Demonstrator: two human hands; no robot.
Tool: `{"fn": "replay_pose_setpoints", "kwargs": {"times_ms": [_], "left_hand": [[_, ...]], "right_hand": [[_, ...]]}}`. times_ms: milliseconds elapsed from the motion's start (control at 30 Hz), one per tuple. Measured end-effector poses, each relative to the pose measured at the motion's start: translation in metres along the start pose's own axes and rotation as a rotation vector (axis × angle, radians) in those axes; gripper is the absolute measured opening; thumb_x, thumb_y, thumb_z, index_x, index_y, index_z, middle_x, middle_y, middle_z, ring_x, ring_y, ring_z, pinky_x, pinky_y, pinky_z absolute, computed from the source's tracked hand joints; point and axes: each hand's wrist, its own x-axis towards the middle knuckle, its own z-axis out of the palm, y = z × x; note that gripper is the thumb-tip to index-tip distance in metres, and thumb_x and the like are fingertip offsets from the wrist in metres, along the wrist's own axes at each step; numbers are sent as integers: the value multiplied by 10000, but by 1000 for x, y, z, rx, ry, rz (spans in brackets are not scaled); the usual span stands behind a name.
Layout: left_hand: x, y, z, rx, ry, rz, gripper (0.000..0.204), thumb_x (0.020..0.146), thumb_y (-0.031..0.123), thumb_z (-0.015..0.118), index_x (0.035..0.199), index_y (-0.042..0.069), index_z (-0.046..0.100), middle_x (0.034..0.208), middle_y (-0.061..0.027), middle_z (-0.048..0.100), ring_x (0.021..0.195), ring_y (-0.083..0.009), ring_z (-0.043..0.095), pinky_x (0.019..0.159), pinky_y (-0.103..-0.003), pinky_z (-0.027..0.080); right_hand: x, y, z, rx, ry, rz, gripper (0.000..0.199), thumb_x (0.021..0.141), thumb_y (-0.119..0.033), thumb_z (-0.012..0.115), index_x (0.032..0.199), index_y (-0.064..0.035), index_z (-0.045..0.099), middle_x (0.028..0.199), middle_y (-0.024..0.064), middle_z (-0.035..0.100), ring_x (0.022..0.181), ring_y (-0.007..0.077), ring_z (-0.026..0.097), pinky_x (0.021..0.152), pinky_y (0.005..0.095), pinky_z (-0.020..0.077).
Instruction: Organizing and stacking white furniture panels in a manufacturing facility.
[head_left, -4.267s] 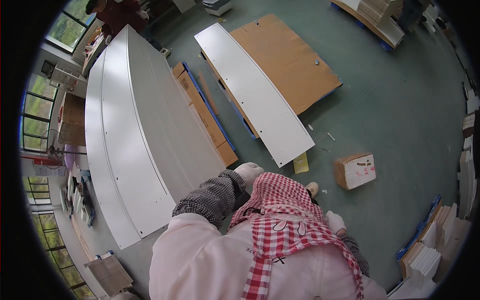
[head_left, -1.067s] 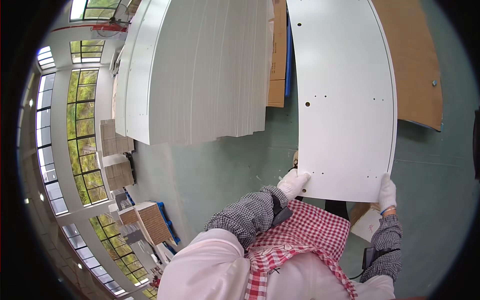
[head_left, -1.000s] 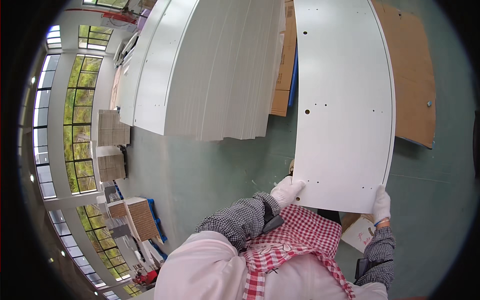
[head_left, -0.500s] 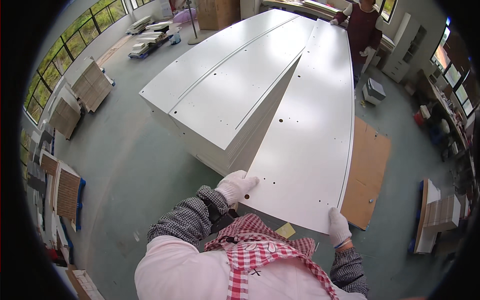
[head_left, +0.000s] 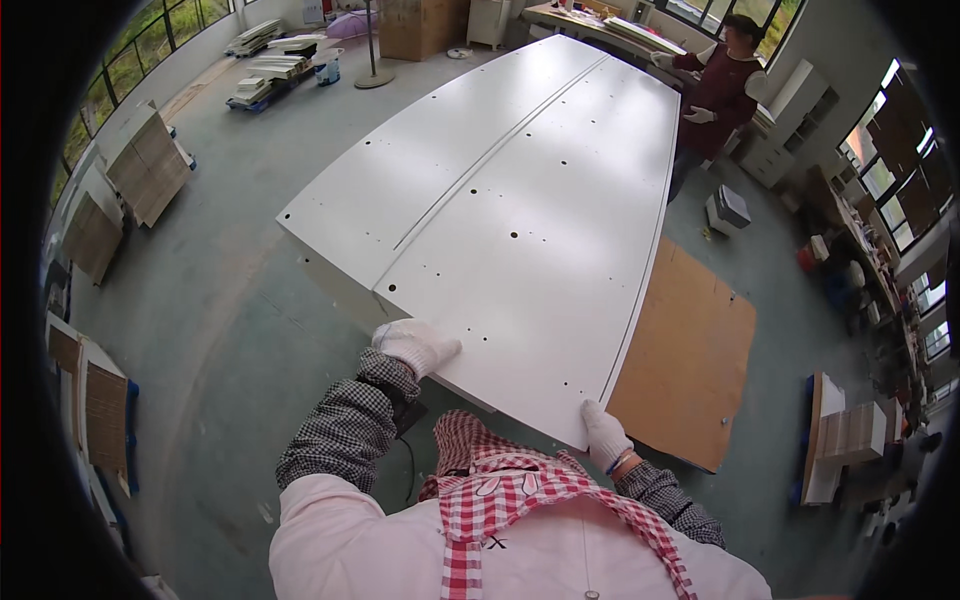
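A long white board [head_left: 545, 240] with drilled holes lies lengthwise away from me, on top of a stack of similar white boards [head_left: 420, 190]. My left hand [head_left: 415, 345], in a white glove, presses flat on the board's near left corner. My right hand [head_left: 605, 435], also gloved, grips the near right corner from the edge. At the far end a person in a dark red top [head_left: 715, 90] holds the board with gloved hands.
A brown sheet [head_left: 690, 360] lies on the green floor to the right of the stack. Stacked panels [head_left: 145, 175] and pallets stand along the left. Small boxes [head_left: 728, 208] and shelves sit at the right; windows line both sides.
The board has swung from tilted on edge to lying flat on the stack. My view has lifted along its length, and the person at the far end is in sight.
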Motion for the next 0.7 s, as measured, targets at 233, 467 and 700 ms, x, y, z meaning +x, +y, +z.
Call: {"fn": "replay_pose_setpoints", "kwargs": {"times_ms": [233, 467, 700], "left_hand": [[31, -80, 76, -1191, 154, -185, 535, 882, 428, 699, 1152, -25, 608, 1007, -169, 674, 849, -246, 676, 766, -367, 561], [63, -64, 96, -1878, 105, 87, 370, 965, 197, 646, 1227, -48, 556, 1094, -150, 673, 929, -260, 705, 768, -407, 621], [77, -74, 90, -1844, 184, 13, 350, 949, 224, 671, 1175, -31, 598, 1017, -134, 670, 796, -232, 689, 681, -374, 618]], "right_hand": [[9, -75, 43, -464, -60, -98, 570, 982, -453, 542, 1288, 25, 584, 1214, 258, 650, 1126, 372, 633, 942, 405, 497], [51, -89, 39, -248, 335, -389, 587, 903, -261, 694, 1364, 8, 450, 1240, 204, 644, 1135, 323, 625, 973, 400, 485], [57, -116, 57, -334, 319, -403, 508, 929, -239, 675, 1314, 29, 477, 1205, 186, 635, 1084, 278, 625, 958, 379, 495]]}}
